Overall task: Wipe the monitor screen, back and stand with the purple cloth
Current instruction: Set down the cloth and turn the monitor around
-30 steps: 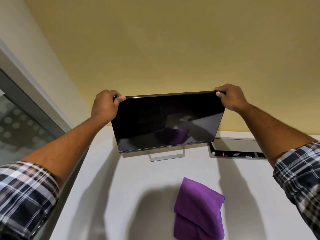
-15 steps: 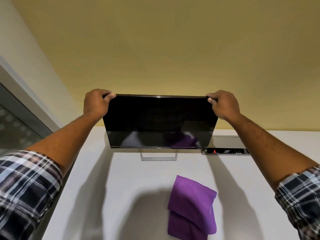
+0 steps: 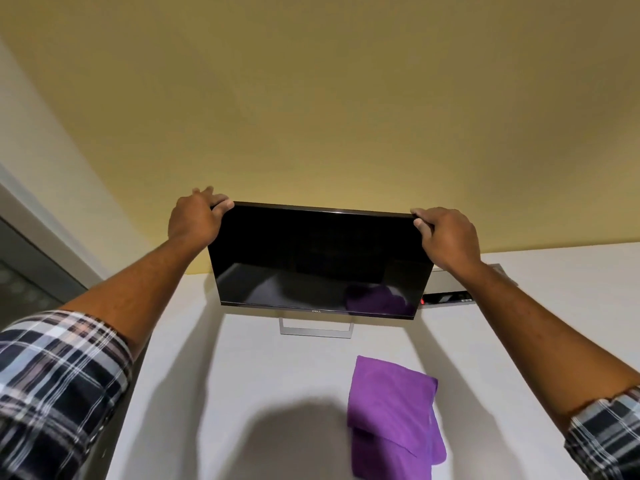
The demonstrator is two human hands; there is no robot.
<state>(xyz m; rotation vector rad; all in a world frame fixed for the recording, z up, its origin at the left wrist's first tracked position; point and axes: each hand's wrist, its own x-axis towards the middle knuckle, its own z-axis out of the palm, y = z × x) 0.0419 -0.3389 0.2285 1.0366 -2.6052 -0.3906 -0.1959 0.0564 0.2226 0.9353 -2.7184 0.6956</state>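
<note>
A black monitor (image 3: 311, 258) with a dark, switched-off screen stands on a silver stand (image 3: 316, 330) on the white desk (image 3: 259, 382), facing me. My left hand (image 3: 194, 218) grips its top left corner. My right hand (image 3: 446, 233) grips its top right corner. The folded purple cloth (image 3: 391, 414) lies on the desk in front of the monitor, right of centre, untouched. Its reflection shows in the lower right of the screen. The monitor's back is hidden.
A yellow wall rises behind the desk. A grey cable box (image 3: 446, 292) with a small red light is set into the desk behind the monitor's right side. A window frame (image 3: 38, 268) runs along the left. My plaid sleeves frame the lower corners.
The monitor has swung from tilted with its right side up to nearly level, then slightly the other way. Both hands stayed on its top corners. The cloth has not moved.
</note>
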